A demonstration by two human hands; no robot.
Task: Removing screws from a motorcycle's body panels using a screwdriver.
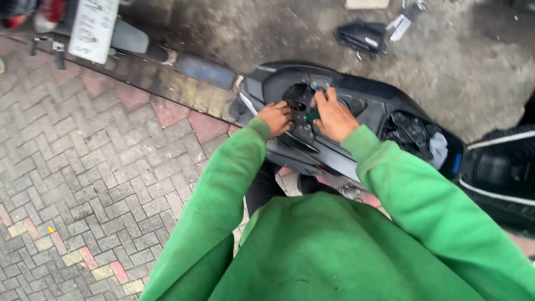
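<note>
Head view looks straight down over two green sleeves (390, 184) to a black scooter body (356, 120) with its seat lifted away, and both hands are in at the exposed round recess (298, 106) near the rear of it. Left hand (276, 118) sits at the near-left rim of that recess, fingers curled down into it, clenched on something I cannot make out. Right hand (334, 116) lies across the middle of the opening, fingers bent over the dark fittings, with a small green piece (312, 115) showing just under the thumb; whether the hand pinches it or merely covers it, I cannot tell. To the right of the hands the open storage tub holds a crumpled black plastic bag (409, 134) with a bit of grey cloth (438, 149) beside it, close to the right forearm but not touching the hand. Further right, another dark vehicle panel with a white stripe (501, 167) crowds the edge. Up top, a loose black part (361, 38) lies on the ground with a silvery metal tool (402, 21) just beside it, well apart from the hands. Top left, the tail of another motorbike with a white plate (92, 28) stands over the kerb (189, 83). Ground on the left is grey interlocking paving (100, 167) with red and yellow bricks; on the right it is rough, stained concrete (473, 72)
</note>
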